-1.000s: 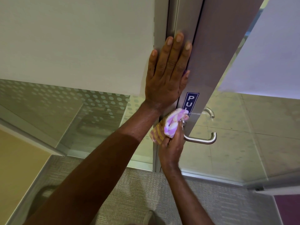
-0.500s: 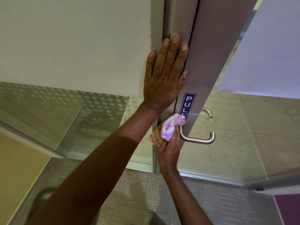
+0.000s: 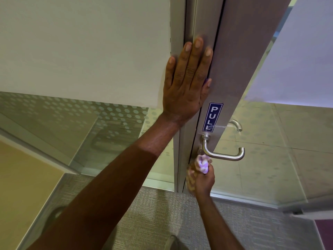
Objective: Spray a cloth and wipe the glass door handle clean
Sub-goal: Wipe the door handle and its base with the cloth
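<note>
Our right hand [image 3: 202, 179] had dropped below the handle [image 3: 223, 155], fingers gripping the cloth [image 3: 202, 164]; left hand [image 3: 187, 83] flat on the door frame [image 3: 201, 24], grey carpet [image 3: 153, 213] below.

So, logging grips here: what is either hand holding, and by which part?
Right hand clutches the bunched pink-and-white cloth around its lower half. Left hand holds nothing.

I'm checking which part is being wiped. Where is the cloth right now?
In the head view, the cloth is bunched in the right hand, just under the door handle near its bend, below the PULL sticker.
</note>
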### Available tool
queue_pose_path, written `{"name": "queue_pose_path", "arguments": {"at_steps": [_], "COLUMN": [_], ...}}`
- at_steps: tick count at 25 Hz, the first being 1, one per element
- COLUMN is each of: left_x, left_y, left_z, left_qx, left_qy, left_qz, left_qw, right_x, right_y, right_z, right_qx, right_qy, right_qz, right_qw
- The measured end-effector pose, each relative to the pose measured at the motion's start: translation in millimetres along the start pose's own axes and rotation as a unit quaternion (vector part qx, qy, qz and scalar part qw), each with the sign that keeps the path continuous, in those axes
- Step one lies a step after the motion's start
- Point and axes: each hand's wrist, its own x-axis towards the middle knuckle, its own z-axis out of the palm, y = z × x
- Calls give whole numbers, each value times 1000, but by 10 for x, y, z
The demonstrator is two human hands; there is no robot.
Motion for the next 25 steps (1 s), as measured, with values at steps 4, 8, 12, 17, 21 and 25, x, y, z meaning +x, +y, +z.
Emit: {"name": "queue_pose_path", "arguments": {"at_steps": [4, 8, 12, 17, 21, 25], "left_x": [-2, -6, -11, -11, -1, 0], "left_y": [27, 10, 9, 15, 23, 38], "left_z": [-13, 11, 19, 10, -6, -16], "left_qx": [3, -3, -3, -3, -5, -2], "left_qy": [3, 9, 13, 17, 16, 16], "left_qz": [-6, 0, 3, 0, -10, -17], "left_qw": [1000, 1000, 1000, 1000, 1000, 1000], "right_x": [-19, -26, -16, 7, 93, 62], "right_y": [-349, -519, -544, -469, -460, -490], "right_z": [76, -55, -23, 122, 70, -22], "right_qx": [196, 234, 227, 262, 281, 216], "right_qy": [29, 48, 49, -4, -77, -138], "right_qz": [75, 31, 28, 157, 260, 222], "right_qw": [977, 970, 972, 952, 921, 941]}}
